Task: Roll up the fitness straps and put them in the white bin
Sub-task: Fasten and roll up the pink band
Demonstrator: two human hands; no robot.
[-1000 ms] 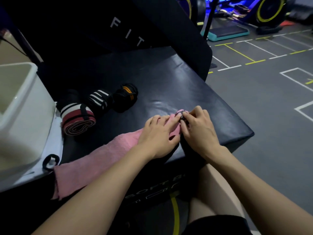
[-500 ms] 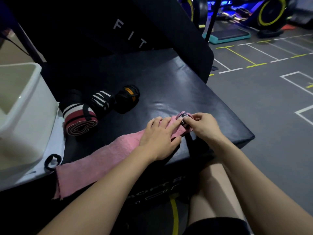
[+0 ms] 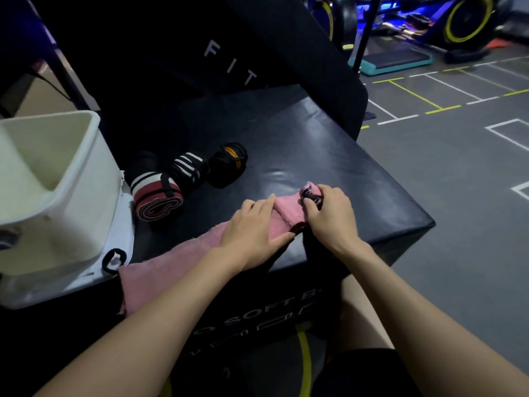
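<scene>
I saw nothing inside the white bin. The pink strap lay diagonally across the black box, left hand flat on it, right hand pinching its far end.

right hand pinches rolled end of pink strap | left hand lies flat on strap | three rolled straps beside white bin | all on black soft box
</scene>
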